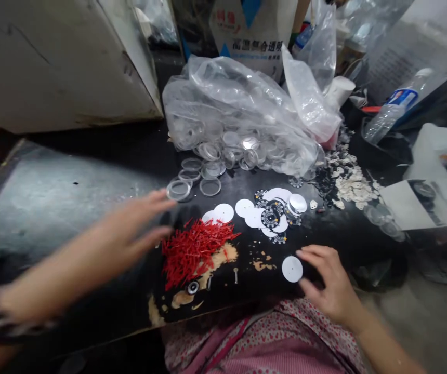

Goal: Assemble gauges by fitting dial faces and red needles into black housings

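My left hand (130,231) stretches out over the dark table with its fingers apart, its fingertips at a clear plastic ring (178,189). It holds nothing. My right hand (330,280) rests near the table's front edge, thumb and fingers curled round a white round disc (292,268) that lies flat on the table. A heap of small red pins (192,249) lies between the two hands. More white discs and black printed dials (271,213) are scattered behind the right hand.
A clear plastic bag (242,109) full of clear rings sits at the back, with loose rings (204,174) spilled before it. White scraps (350,182) lie at the right. A grey box (60,62) stands back left, a plastic bottle (393,106) back right.
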Motion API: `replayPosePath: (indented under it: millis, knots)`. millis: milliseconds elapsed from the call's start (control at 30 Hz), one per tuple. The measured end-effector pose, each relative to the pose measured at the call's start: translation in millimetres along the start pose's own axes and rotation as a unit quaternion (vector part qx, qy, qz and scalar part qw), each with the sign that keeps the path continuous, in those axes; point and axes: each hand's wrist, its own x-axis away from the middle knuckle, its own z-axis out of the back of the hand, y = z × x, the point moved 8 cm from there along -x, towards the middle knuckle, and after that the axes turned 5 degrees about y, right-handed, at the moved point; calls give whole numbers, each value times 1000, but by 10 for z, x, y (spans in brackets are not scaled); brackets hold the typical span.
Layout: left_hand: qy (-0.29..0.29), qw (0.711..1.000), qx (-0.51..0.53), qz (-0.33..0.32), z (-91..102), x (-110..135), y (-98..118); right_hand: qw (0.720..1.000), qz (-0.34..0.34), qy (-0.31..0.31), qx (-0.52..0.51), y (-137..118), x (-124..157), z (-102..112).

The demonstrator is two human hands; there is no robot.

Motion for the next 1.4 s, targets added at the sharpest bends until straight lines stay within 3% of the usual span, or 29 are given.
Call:
replayPosePath:
  millis: [133,233,467,533,700,833,967,1100,1267,1400]
  knots:
    - [-39,992,17,-120,-434,-10,778,980,126,-109,106,-283,-1,-286]
    - [-47,988,12,-150,-611,-71,1027,970,140,-124,158,-197,-185,-409]
    - [-39,985,4,-168,-461,139,987,977,93,-108,160,121,-825,-458]
    - [-41,986,12,-162,-410,179,994,980,105,-106,132,-9,-991,-483]
    - [-16,993,6,-116,-340,114,1017,953,251,-169,32,-742,-1392,-793]
    - [3,996,-33,-80,-333,77,1002,939,272,-207,47,-852,-1634,-982]
    - [4,997,-56,-57,-338,68,1004,945,249,-204,62,-466,-1580,-857]
    - [14,995,-71,-66,-433,-120,1187,955,208,-197,78,-102,-1424,-655]
    - [7,988,-97,-119,-690,-411,1551,965,171,-182,81,-63,-1378,-598]
    - [-3,982,-132,-137,-653,-339,1592,969,160,-178,66,-51,-1361,-607]
